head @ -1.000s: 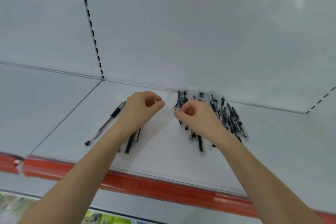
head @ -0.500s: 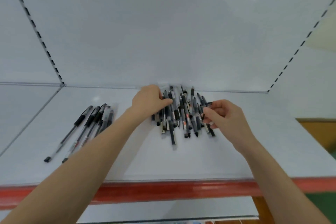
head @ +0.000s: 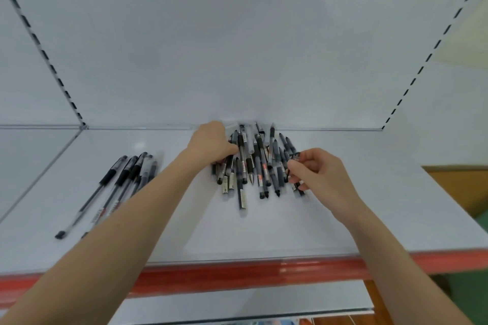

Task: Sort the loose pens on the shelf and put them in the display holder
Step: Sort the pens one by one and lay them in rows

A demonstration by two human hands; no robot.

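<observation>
Left hand [head: 212,144] is clutching the pen pile [head: 254,163], right hand [head: 318,175] pinching 1 pen [head: 295,155]. They're looking light and slick, so I'm guessing mid-barrel.

On my feed a pale grey back panel [head: 237,47] filled the upper view, glossy with soft reflections of light. A left slotted upright [head: 42,50] ran diagonally down one side of it, and a right slotted upright [head: 433,50] ran down the other. A red edge strip [head: 250,274] crossed the foreground, with a white lower board [head: 237,301] just beneath it. Off to the right I saw a brown wooden surface [head: 459,187], green floor [head: 464,295] below that, and a cream wall [head: 464,42] higher up.
</observation>
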